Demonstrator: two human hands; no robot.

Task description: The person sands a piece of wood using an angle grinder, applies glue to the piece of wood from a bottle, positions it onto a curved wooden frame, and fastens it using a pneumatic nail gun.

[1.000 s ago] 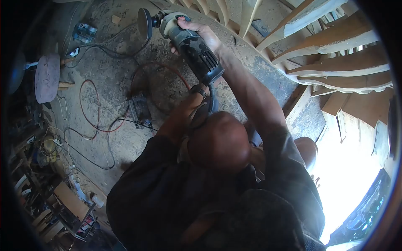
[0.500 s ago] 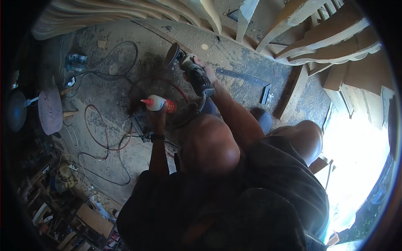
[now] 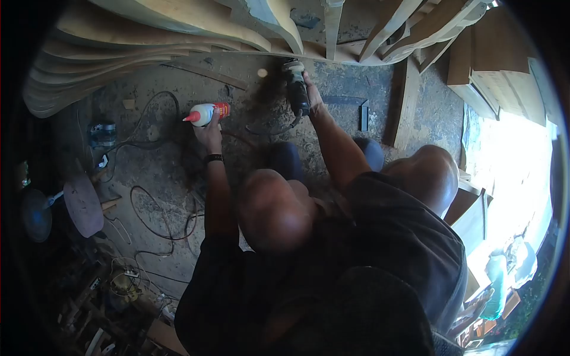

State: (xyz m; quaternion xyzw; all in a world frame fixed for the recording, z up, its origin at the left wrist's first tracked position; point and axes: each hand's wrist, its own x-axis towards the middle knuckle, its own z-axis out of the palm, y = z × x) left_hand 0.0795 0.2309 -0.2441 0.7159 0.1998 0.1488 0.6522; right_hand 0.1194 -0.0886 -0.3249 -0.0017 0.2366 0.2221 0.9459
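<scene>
My left hand (image 3: 209, 136) is closed around a white glue bottle (image 3: 203, 113) with a red pointed tip and a red label. The bottle lies almost level, its tip toward the left. My right hand (image 3: 314, 97) grips the body of an angle grinder (image 3: 296, 90). The grinder's head is up by the lower edge of a curved wooden frame (image 3: 332, 59); I cannot tell whether they touch. Its disc is hard to make out here. A cord (image 3: 270, 131) trails from the grinder's rear end, over the floor beside my knee.
Hoses and cables (image 3: 155, 204) loop across the stained floor (image 3: 249, 89) on the left. A round-topped stool (image 3: 83, 204) stands there too. A metal square (image 3: 363, 113) and a wooden board (image 3: 407, 104) are to the right. Wood scraps and clutter fill the lower left.
The grinder has moved up to the wooden frame, its disc now mostly out of sight. The glue bottle has moved forward, away from my knee. My view has shifted, bringing more of the frame in.
</scene>
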